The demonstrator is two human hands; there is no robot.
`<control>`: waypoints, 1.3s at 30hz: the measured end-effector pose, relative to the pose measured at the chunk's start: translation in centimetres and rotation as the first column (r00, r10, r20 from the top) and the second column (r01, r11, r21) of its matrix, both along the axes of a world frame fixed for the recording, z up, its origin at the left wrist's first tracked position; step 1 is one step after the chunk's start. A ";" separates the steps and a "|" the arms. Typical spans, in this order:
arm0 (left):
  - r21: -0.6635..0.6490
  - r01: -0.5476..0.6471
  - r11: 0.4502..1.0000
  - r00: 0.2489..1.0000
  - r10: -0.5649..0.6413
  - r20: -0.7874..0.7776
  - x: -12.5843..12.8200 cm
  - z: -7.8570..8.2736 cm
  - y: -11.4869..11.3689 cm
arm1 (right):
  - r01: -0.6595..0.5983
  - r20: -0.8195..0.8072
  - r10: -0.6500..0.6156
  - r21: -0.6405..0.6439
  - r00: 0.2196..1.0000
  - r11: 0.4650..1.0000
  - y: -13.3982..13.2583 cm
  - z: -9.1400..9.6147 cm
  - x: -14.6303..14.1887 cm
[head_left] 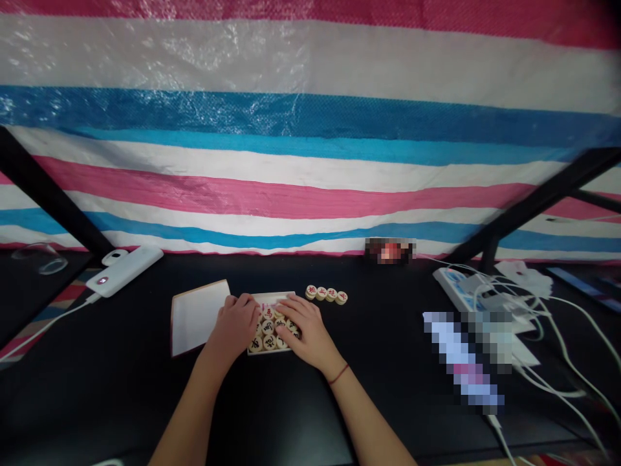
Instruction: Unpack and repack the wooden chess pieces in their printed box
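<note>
A shallow white box [270, 351] holds several round Chinese chess pieces [269, 342] with black and some red characters. Over its left edge curls my left hand [236, 327], fingers bent together and closed on that side of the box; their tips are partly hidden. My right hand [310, 333] lies palm down over the box's right side, fingers stretched and thumb apart, touching the pieces. Just beyond it, a short row of red-marked chess pieces [331, 295] stands on the black table, seemingly stacked. Left of my left hand lies the box lid [196, 317], its white inside facing up.
At the left are a white power bank [127, 270] with a cable and a clear glass [48, 260]. A power strip [453, 288], tangled white cables [557, 323] and a blurred phone [460, 362] occupy the right. Behind hangs a striped plastic sheet [272, 200] between black bars.
</note>
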State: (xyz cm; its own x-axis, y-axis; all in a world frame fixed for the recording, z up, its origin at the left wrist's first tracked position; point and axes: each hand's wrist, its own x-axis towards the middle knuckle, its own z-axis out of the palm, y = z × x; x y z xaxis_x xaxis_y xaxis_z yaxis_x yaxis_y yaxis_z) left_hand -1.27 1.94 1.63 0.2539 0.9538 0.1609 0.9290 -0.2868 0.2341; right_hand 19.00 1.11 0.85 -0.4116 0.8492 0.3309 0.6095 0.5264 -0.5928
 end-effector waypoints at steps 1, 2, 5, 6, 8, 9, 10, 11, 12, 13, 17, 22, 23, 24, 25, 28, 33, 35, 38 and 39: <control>-0.016 0.009 1.000 1.000 -0.008 0.010 0.0 0.0 0.0 | 0.001 -0.002 -0.001 -0.001 1.000 1.000 0.0 0.0 0.0; -0.038 0.010 0.999 1.000 -0.009 0.020 0.0 0.1 0.0 | 0.002 -0.004 -0.002 -0.001 1.000 1.000 0.0 0.0 0.0; -0.144 -0.024 0.989 0.999 0.029 0.035 0.1 0.8 0.0 | 0.003 -0.010 -0.003 0.003 1.000 1.000 0.0 0.0 0.0; -0.184 -0.034 0.982 0.999 0.041 0.035 0.1 1.1 0.0 | 0.002 -0.011 -0.002 0.006 1.000 1.000 0.0 0.0 0.0; -0.242 -0.035 0.970 0.998 0.048 0.046 0.2 1.7 0.1 | 0.001 -0.016 -0.001 0.011 1.000 1.000 0.0 -0.1 0.0; -0.255 -0.026 0.967 0.997 0.043 0.063 0.1 1.9 0.1 | 0.003 -0.019 -0.003 0.014 1.000 1.000 0.0 -0.1 0.0; -0.258 -0.013 0.966 0.996 0.036 0.087 0.0 2.1 0.2 | 0.005 -0.021 -0.005 0.015 1.000 1.000 0.0 -0.1 0.0; -0.257 0.003 0.967 0.993 0.028 0.118 0.0 2.1 0.2 | 0.007 -0.026 -0.007 0.018 1.000 1.000 0.0 -0.1 0.1; -0.253 0.017 0.967 0.988 0.022 0.152 -0.2 2.1 0.3 | 0.006 -0.030 -0.006 0.019 1.000 1.000 0.0 -0.1 0.1; -0.249 0.030 0.968 0.982 0.018 0.187 -0.3 2.1 0.4 | 0.003 -0.036 -0.003 0.020 0.999 1.000 -0.1 0.0 0.1; -0.230 0.030 0.973 0.961 0.035 0.275 -0.5 1.7 0.7 | -0.006 -0.070 0.008 0.032 0.998 0.999 -0.2 0.2 0.2; -0.189 0.034 0.981 0.972 0.012 0.235 -0.1 1.5 0.8 | 0.032 -0.104 -0.025 0.075 0.994 0.997 -0.2 0.1 0.1; -0.186 0.027 0.982 0.979 0.011 0.203 0.0 1.5 0.7 | 0.035 -0.105 -0.027 0.078 0.994 0.996 -0.2 0.1 0.1; -0.189 0.014 0.982 0.986 0.018 0.167 0.1 1.6 0.7 | 0.037 -0.105 -0.028 0.079 0.994 0.996 -0.2 0.1 0.1; -0.194 -0.004 0.981 0.990 0.031 0.135 0.2 1.7 0.6 | 0.037 -0.105 -0.028 0.080 0.994 0.996 -0.2 0.0 0.1; -0.213 -0.049 0.976 0.994 0.068 0.083 0.2 2.0 0.4 | 0.041 -0.105 -0.032 0.083 0.994 0.996 -0.2 0.0 0.1; -0.151 -0.044 0.988 0.991 0.063 0.122 0.3 2.0 0.5 | 0.062 -0.113 -0.052 0.094 0.992 0.994 -0.3 0.1 0.1; -0.055 -0.022 0.998 0.973 0.034 0.227 0.4 1.9 0.7 | 0.071 -0.110 -0.059 0.105 0.992 0.992 -0.2 0.1 0.1; 0.048 0.047 0.998 0.907 -0.062 0.416 0.7 1.9 0.8 | 0.058 -0.054 -0.052 0.111 0.997 0.992 -0.1 0.1 0.1; 0.056 0.068 0.996 0.886 -0.086 0.455 0.7 1.9 0.8 | 0.047 -0.026 -0.045 0.106 0.999 0.993 -0.1 0.1 0.1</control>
State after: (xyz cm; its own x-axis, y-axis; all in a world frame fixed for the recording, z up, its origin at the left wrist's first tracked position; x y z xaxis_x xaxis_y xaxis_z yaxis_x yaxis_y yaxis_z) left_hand -0.53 2.74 3.53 0.2159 0.9253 0.3117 0.6968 -0.3696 0.6147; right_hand 19.13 0.99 0.91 -0.3640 0.8266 0.4293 0.6211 0.5589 -0.5495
